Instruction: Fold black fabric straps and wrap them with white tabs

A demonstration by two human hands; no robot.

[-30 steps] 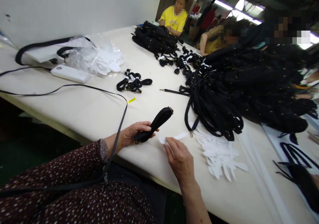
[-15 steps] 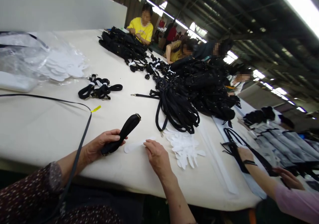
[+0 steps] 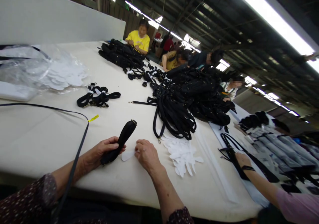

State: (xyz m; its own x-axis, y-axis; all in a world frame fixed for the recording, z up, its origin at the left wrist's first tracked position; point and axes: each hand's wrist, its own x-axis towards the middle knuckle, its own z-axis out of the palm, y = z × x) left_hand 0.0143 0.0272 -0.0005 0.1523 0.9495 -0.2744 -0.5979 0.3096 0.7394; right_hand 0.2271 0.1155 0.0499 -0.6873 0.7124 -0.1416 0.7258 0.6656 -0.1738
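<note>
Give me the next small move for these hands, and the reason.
The right hand should probably pinch and lift the flat white paper-like strip with a rounded end, bringing it toward the folded black fabric strap: that hand is right at the strip, while the left hand holds the strap close by.

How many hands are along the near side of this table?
3: the left hand holding a folded black strap, the right hand at a white strip, and a co-worker's hand farther right. Others may be hidden.
</note>
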